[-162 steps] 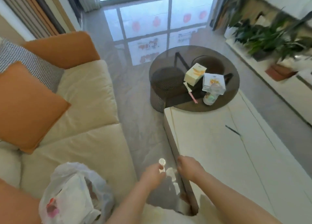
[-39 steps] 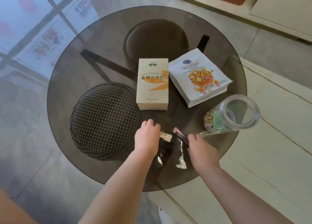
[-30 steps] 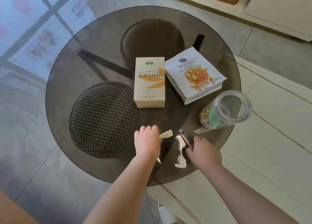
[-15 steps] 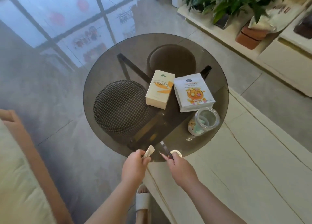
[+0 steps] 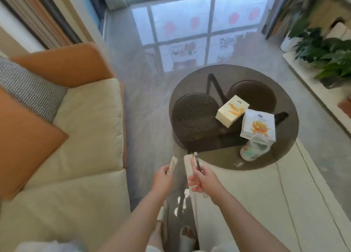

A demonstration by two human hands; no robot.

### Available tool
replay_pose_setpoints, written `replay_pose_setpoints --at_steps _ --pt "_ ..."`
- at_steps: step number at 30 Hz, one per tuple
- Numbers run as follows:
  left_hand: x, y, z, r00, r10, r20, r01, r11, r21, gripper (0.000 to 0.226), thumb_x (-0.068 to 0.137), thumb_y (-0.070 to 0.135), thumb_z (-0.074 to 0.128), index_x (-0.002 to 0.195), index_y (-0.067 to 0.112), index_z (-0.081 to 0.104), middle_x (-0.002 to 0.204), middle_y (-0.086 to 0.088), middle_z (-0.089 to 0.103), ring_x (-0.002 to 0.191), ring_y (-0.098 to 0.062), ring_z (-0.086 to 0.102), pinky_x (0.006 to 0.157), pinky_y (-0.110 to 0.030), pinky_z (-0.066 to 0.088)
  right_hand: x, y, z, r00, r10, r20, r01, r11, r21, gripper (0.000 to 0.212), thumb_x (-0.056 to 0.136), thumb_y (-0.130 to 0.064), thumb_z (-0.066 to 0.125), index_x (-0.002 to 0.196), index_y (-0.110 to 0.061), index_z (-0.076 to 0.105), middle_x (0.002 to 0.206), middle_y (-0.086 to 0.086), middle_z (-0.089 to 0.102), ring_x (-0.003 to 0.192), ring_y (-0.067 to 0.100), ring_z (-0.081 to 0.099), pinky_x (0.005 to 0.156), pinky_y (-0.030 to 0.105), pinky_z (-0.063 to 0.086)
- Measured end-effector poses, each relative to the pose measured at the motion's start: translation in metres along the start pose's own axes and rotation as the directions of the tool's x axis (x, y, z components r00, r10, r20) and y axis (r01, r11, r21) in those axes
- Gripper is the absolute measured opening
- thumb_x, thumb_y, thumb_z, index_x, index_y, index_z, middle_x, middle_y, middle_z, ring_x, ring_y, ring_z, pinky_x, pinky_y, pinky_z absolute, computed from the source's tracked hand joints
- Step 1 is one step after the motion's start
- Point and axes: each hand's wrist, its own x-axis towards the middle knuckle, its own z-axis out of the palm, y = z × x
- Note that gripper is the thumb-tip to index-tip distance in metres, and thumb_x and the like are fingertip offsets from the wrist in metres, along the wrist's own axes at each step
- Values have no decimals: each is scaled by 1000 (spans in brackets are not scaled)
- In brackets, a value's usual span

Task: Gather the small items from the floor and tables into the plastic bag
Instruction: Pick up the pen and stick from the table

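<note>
My left hand (image 5: 163,177) pinches a small beige packet (image 5: 173,164) that sticks up from its fingers. My right hand (image 5: 202,178) grips a thin dark and pink strip (image 5: 197,161) and some clear wrapper below it. Both hands hover over the gap between the sofa and the white table. A pale edge of the plastic bag (image 5: 47,246) shows at the bottom left, on the sofa. On the round glass table (image 5: 284,153) lie a cream box (image 5: 232,110), a white snack pouch (image 5: 258,125) and a clear jar (image 5: 253,149) on its side.
A cream sofa (image 5: 76,175) with orange cushions (image 5: 24,145) fills the left. A long white table (image 5: 266,204) runs along the right. A checked stool (image 5: 193,113) sits under the glass. Potted plants (image 5: 326,56) line the far right. My feet in white slippers (image 5: 187,238) stand in the narrow aisle.
I have turned and stepped back from the glass table toward the sofa. Both hands lifted the packet and strip off the glass and carry them at chest height.
</note>
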Motion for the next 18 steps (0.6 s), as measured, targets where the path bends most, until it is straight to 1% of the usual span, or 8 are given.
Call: replay_pose_setpoints --at_steps 2,3,6,7,10,12,15,18 --pt "-20 -17 -25 996 -75 -36 70 989 -128 32 88 -5 51 117 6 59 84 -10 65 67 -22 60 59 -26 51 -12 -3 21 998 20 60 -21 1000 16 13 99 -11 43 107 -2 49 84 12 60 66 19 62 50 25 50" --pt "-28 -28 -38 993 -106 -58 93 977 -193 32 85 -8 55 113 4 59 85 -11 66 64 -21 60 55 -23 51 -16 -4 33 995 27 99 -29 1000 13 13 99 -9 44 107 0 50 85 13 60 66 20 63 51 28 51" --pt "-50 -68 -82 960 -234 -154 151 896 -417 43 76 -13 66 117 -4 59 110 -22 65 91 -34 68 79 -40 58 -26 -2 76 979 60 194 -44 996 -83 15 97 -4 46 107 3 53 83 14 59 67 21 63 52 28 54" --pt "-60 -81 -98 946 -271 -176 156 860 -485 41 76 -15 65 115 -6 58 110 -23 65 91 -34 67 80 -41 58 -30 -1 92 971 68 228 -42 992 -117 16 95 0 45 107 7 52 79 16 57 65 22 62 51 28 53" --pt "-95 -118 -143 907 -358 -223 139 752 -644 32 81 -19 58 109 -4 58 92 -17 63 67 -21 65 54 -19 56 -43 9 144 930 90 356 -8 974 -225 14 88 14 41 97 19 51 71 16 45 54 20 48 48 27 43" --pt "-116 -148 -171 877 -410 -250 115 685 -719 28 84 -18 56 110 -6 56 83 -12 63 50 -11 66 47 -16 53 -53 19 184 891 122 437 21 951 -308 13 87 14 45 94 9 55 73 17 46 52 19 47 50 28 42" --pt "-146 -197 -206 811 -486 -325 69 631 -773 27 84 -16 57 110 -10 58 79 -8 64 46 -8 65 52 -23 55 -67 40 245 848 174 501 39 922 -386 12 90 8 51 100 10 58 73 17 58 56 18 56 53 30 48" --pt "-180 -241 -227 725 -578 -373 37 574 -818 22 85 -13 57 99 3 63 80 -7 66 55 -10 66 56 -20 55 -81 69 302 826 221 518 30 901 -432 20 92 5 51 112 5 56 86 14 64 65 20 63 55 30 55"
